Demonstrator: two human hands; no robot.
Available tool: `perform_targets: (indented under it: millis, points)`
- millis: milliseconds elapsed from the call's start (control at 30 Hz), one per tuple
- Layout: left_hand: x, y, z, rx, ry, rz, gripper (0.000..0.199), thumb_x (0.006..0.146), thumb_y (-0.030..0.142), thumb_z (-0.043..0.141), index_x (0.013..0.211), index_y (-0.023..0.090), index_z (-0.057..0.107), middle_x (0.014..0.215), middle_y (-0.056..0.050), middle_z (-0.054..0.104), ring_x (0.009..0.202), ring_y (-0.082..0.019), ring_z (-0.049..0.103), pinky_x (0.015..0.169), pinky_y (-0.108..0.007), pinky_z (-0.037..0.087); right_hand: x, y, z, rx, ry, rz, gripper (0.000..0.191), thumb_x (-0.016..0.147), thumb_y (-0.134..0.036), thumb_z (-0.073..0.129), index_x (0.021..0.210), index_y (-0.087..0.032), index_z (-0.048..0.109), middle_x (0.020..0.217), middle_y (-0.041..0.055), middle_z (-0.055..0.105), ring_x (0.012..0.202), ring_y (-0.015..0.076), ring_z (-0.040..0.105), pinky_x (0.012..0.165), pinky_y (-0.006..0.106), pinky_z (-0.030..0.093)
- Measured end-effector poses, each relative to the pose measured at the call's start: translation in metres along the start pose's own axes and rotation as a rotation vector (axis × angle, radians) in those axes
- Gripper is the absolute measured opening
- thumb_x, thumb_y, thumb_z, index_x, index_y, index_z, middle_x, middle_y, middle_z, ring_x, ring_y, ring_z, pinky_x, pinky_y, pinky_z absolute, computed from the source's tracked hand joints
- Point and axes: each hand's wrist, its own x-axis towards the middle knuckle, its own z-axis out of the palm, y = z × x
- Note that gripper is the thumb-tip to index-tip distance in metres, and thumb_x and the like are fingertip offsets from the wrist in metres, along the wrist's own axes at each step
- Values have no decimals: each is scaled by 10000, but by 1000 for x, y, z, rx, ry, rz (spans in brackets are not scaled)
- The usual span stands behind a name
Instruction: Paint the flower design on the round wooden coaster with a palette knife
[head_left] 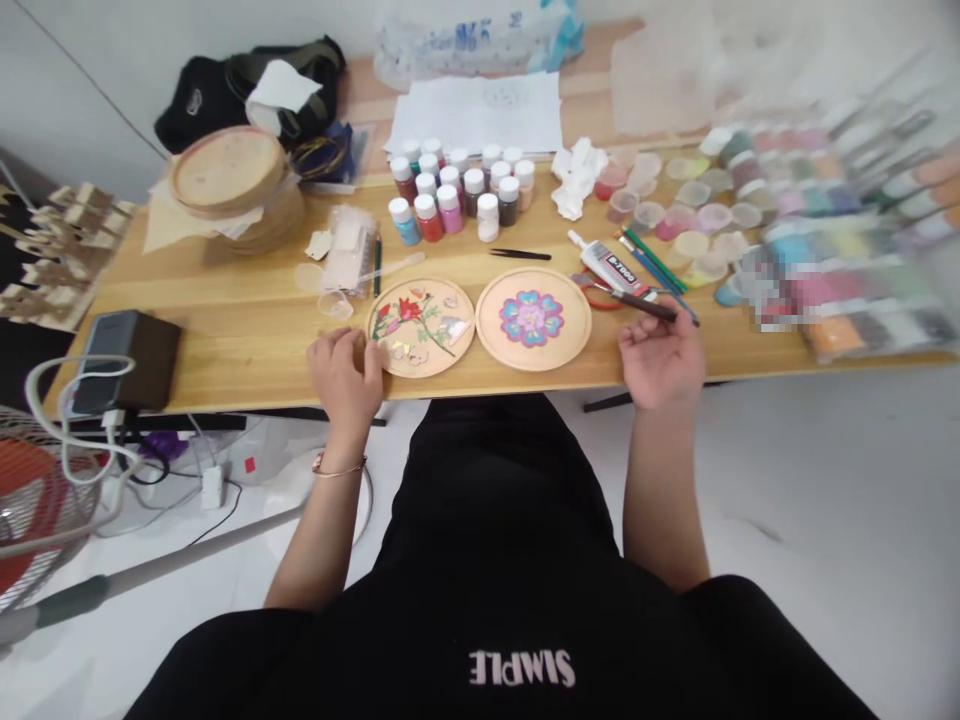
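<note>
My left hand [345, 373] rests on the table edge with its fingers stretched out, beside a round wooden plate [388, 363] painted with red flowers and green stems. To the right of that plate lies a second round plate [487, 338], decorated with a blue, pink and purple flower. Palm up, my right hand [662, 358] is closed around a slim dark-handled tool [646, 305] with a thin metallic end pointing left; its exact kind is unclear. Red-handled scissors [596, 297] lie partly hidden behind that tool. Black tweezers [520, 254] lie behind the plates.
Several white-capped paint bottles [450, 207] stand mid-table. A glue tube [604, 264], pencils [651, 255] and small paint cups [679, 220] are on the right. Stacked wooden plates [229, 170] and a power bank [124, 355] with cables occupy the left. Crumpled tissue [577, 180] lies behind.
</note>
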Motion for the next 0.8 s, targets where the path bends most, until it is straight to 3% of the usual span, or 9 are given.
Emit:
perform_targets:
  millis: [300,567,800]
  points:
    - [1,5,-3,-9,-42,-43,281,941,322,479,995,155,699,1141,-220,674,1160,-359,597,1077,-603,406,-1,-6,7,46,61,96,336,1007,-271,410,793,-218,663,595,-41,482,568,98,465,577,222,457]
    - [0,7,-6,-12,-66,-61,239,949,296,480,990,194,692,1132,-167,693,1118,-318,625,1068,-573,410,2,-6,-2,32,43,127,156,871,-360,652,801,-222,671,598,-60,493,564,82,491,584,222,479]
    - [1,11,-12,26,-118,-95,222,944,304,510,1031,202,687,1135,-167,694,1088,-326,622,1031,-566,417,2,-7,-9,-46,10,126,209,712,-410,792,812,-243,718,613,-49,521,596,104,491,593,265,489]
